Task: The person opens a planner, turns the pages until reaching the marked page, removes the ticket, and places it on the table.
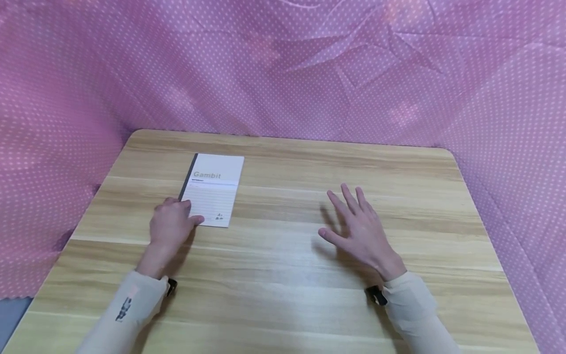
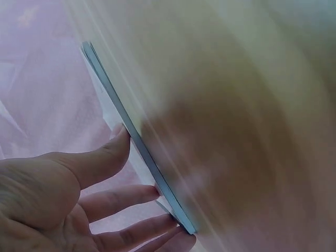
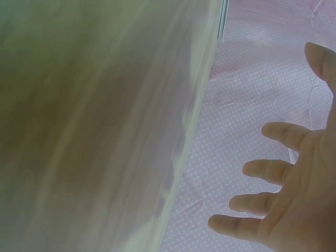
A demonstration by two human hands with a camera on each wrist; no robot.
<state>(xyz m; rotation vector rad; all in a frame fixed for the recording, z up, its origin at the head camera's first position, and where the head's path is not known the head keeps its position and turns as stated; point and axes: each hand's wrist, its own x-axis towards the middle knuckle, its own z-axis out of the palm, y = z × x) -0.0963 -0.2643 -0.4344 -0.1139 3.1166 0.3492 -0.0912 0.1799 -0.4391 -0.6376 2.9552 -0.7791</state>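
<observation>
The Gambit notebook [image 1: 214,191] could slip or twist, I think, because the left hand [image 1: 170,223] grips just its near left corner. The right hand [image 1: 363,235] holds nothing, fingers spread, well to the grip's right. The thin notebook lies ahead of the grip, white with lines and a dark spine [image 1: 190,169].

One bare left hand [image 1: 170,223], one bare right hand [image 1: 362,233]; one white rectangular paper notebook [image 1: 216,191] touching the left; one light wood-grain tabletop [image 1: 274,280] beneath both; two beige fabric sleeves [image 1: 143,297], one behind each.
</observation>
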